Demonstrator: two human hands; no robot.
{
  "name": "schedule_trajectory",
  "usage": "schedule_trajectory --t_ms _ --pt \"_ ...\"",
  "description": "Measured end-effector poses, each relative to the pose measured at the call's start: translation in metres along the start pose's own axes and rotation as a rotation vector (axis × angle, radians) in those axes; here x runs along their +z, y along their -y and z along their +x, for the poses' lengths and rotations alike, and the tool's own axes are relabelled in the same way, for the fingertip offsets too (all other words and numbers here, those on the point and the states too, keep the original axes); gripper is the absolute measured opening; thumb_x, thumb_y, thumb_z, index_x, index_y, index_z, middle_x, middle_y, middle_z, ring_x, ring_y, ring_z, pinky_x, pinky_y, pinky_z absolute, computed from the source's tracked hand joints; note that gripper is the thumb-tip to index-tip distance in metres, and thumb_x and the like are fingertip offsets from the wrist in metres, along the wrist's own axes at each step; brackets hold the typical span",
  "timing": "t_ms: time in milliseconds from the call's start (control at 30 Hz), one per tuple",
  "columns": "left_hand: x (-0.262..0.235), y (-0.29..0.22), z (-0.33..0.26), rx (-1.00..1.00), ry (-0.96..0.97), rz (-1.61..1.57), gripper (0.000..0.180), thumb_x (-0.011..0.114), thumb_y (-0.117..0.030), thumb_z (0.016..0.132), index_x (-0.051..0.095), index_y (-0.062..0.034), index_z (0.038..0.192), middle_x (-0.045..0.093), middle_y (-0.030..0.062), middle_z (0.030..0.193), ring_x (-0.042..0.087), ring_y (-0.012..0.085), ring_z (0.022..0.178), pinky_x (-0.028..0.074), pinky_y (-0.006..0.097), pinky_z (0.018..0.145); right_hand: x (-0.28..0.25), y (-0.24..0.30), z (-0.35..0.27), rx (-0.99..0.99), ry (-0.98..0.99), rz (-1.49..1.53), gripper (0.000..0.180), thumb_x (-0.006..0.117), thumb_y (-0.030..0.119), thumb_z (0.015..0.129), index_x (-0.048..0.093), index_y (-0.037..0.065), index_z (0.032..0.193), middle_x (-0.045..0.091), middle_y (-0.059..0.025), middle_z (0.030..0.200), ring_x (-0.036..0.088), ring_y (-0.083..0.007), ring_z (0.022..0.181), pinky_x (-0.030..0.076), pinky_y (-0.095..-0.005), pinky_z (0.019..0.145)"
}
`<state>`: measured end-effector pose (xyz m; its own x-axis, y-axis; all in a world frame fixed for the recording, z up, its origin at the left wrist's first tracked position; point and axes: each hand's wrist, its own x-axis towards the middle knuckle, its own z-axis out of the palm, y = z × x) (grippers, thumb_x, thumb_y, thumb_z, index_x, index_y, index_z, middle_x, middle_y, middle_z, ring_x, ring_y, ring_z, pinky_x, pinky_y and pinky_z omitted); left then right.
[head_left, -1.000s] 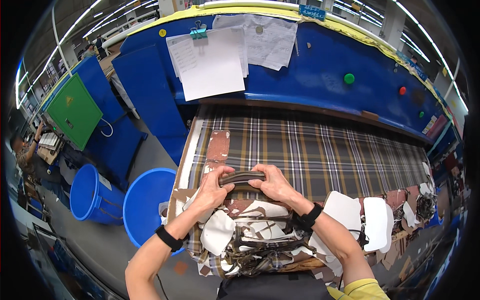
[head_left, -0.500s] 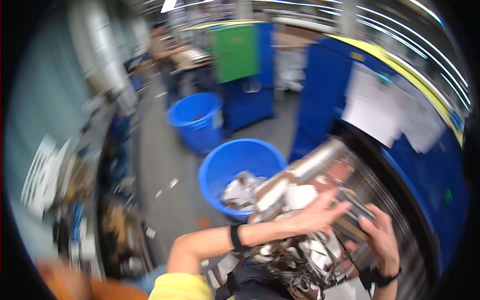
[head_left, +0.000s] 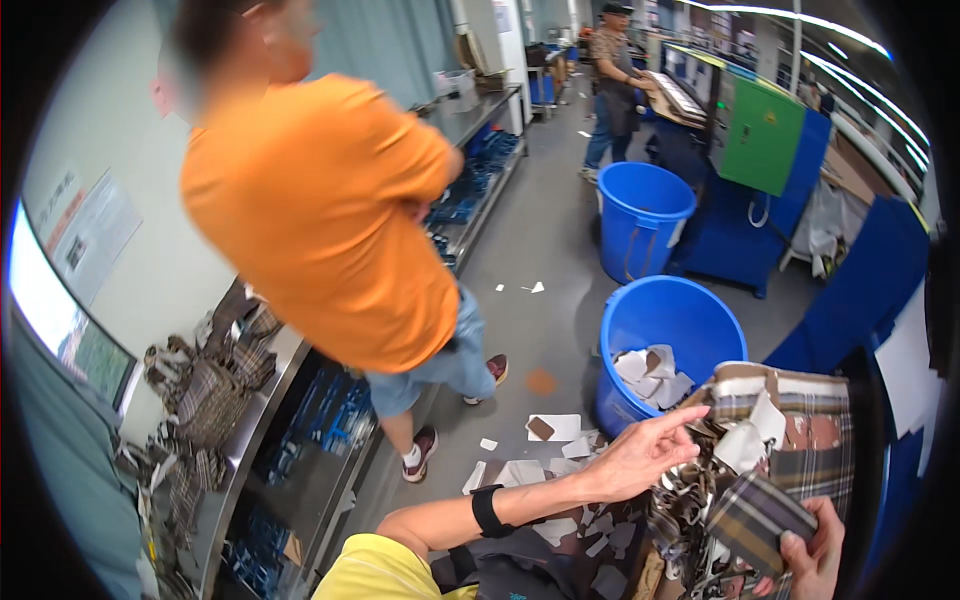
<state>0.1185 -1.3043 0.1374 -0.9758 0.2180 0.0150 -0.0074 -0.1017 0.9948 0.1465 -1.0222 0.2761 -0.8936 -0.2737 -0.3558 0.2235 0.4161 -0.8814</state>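
Observation:
In my right hand (head_left: 815,550) is a flat stack of plaid fabric pieces (head_left: 762,520) in olive, grey and white stripes, pinched at its right end between thumb and fingers. My left hand (head_left: 645,458) hovers to the left of it, fingers stretched out and holding nothing. A black band circles my left wrist. Below and between the hands lies a tangled heap of plaid fabric scraps (head_left: 690,500). Beyond the stack, a larger plaid cloth (head_left: 815,440) is spread out, with a white scrap (head_left: 748,440) lying on it.
A blue bin (head_left: 612,375) with white scraps stands just beyond my left hand; another blue bin (head_left: 645,235) is behind it. At left, a person in orange (head_left: 310,210) stands beside a metal bench (head_left: 265,395). Scraps (head_left: 520,475) litter the floor. Another person (head_left: 612,80) works far off.
My view has swung left, bringing the person in orange fully into sight. My left hand has drawn away from the plaid stack, which stays in my right hand.

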Motion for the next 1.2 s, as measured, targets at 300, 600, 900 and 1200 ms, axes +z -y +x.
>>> schedule_trajectory --t_ms 300,600,900,1200 --pt "-0.06 0.012 -0.092 0.149 0.262 -0.257 0.065 0.063 -0.023 0.098 0.033 0.0011 0.15 0.059 0.0062 0.123 0.052 0.0075 0.092 0.047 0.025 0.076 0.121 0.063 0.04 0.034 0.438 -0.389 0.04 0.06 0.005 0.097 0.045 0.002 0.134 0.065 -0.0077 0.101 0.06 -0.0092 0.069 0.047 -0.0207 0.05" --pt "-0.191 0.015 -0.206 0.046 -0.372 -0.248 0.043 0.057 -0.016 0.101 0.049 -0.0003 0.141 0.064 0.0064 0.118 0.059 0.0094 0.1 0.051 0.025 0.086 0.301 0.1 0.11 -0.063 0.716 -0.218 0.03 0.051 0.009 0.102 0.05 -0.007 0.128 0.07 -0.021 0.09 0.07 -0.0224 0.063 0.06 -0.0305 0.056" --pt "-0.251 0.087 -0.261 -0.123 -0.715 -0.183 0.05 0.067 -0.012 0.095 0.048 0.0069 0.137 0.071 0.0097 0.099 0.069 0.0134 0.073 0.057 0.026 0.068 0.388 0.062 0.165 -0.157 0.755 -0.072 0.021 0.053 0.015 0.103 0.057 -0.005 0.106 0.069 -0.0097 0.079 0.065 -0.0108 0.063 0.055 -0.0245 0.059" --pt "-0.237 0.072 -0.232 -0.045 -1.069 -0.207 0.067 0.064 -0.021 0.097 0.03 -0.0056 0.153 0.062 0.0171 0.124 0.063 0.0231 0.108 0.054 0.038 0.092 0.359 0.023 0.238 -0.188 0.862 -0.063 0.037 0.052 0.033 0.103 0.051 0.001 0.083 0.068 -0.0089 0.077 0.065 -0.012 0.066 0.053 -0.0272 0.059"
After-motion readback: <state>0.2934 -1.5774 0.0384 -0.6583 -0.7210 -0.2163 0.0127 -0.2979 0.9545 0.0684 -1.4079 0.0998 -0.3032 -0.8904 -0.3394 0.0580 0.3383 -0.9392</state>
